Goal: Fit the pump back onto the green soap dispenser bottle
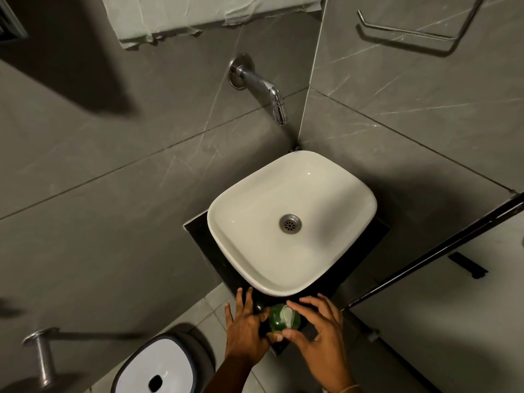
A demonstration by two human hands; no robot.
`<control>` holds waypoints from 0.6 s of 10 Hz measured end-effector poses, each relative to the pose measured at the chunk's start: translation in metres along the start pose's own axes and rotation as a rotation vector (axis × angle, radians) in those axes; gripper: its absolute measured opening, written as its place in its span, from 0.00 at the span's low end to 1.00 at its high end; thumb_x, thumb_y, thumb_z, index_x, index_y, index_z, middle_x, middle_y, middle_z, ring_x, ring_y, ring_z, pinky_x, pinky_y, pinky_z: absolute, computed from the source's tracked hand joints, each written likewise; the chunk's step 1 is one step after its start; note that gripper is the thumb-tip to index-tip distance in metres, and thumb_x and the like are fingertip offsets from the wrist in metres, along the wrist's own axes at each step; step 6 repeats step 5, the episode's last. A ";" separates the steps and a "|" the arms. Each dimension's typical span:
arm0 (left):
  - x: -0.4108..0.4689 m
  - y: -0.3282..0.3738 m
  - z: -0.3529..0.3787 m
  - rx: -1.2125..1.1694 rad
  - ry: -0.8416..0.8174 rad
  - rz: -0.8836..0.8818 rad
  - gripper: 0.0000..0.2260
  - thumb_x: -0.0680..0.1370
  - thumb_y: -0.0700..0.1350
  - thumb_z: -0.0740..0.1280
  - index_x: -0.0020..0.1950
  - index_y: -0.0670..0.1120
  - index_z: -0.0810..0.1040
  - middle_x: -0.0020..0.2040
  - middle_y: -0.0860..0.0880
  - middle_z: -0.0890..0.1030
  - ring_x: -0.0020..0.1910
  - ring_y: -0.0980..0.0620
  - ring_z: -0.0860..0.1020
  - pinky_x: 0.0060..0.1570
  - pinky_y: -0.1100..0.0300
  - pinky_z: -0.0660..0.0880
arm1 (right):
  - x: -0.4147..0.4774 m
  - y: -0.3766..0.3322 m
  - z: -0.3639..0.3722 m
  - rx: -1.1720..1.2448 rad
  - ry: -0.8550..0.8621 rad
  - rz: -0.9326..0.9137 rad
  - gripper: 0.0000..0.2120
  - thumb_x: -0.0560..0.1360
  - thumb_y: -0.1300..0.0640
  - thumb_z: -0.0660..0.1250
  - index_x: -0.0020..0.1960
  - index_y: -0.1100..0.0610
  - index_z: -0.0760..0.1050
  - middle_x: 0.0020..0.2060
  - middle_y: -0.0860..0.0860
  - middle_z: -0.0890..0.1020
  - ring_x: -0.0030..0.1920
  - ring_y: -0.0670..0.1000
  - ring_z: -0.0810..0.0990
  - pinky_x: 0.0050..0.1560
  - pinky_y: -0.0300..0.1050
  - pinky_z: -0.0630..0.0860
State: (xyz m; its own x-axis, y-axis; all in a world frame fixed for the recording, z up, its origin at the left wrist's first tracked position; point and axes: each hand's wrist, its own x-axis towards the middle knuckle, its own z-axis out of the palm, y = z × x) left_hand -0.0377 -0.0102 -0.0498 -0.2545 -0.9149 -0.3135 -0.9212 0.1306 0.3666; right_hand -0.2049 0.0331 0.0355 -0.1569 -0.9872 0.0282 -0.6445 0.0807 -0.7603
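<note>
Your left hand cups the green bottle on the dark surface below the basin; its white pump sits on top. Your right hand hovers spread, thumb touching the bottle.

A dark counter in the tiled corner carries a white basin across its middle; at its six o'clock edge stands the green bottle, pump on top.
</note>
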 end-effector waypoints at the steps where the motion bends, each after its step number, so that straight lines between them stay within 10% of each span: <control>1: -0.001 0.001 -0.002 -0.010 -0.001 0.003 0.26 0.69 0.66 0.65 0.65 0.59 0.72 0.80 0.47 0.43 0.76 0.43 0.33 0.74 0.36 0.39 | 0.002 -0.001 -0.003 -0.004 -0.025 0.009 0.24 0.59 0.37 0.71 0.54 0.23 0.72 0.58 0.32 0.72 0.67 0.45 0.63 0.67 0.56 0.65; 6: -0.026 -0.012 -0.013 0.051 -0.056 -0.057 0.38 0.73 0.66 0.61 0.77 0.56 0.46 0.78 0.46 0.37 0.76 0.43 0.34 0.74 0.41 0.38 | -0.015 -0.024 -0.037 0.263 0.136 0.137 0.32 0.69 0.59 0.75 0.68 0.43 0.66 0.61 0.47 0.77 0.65 0.52 0.71 0.65 0.52 0.68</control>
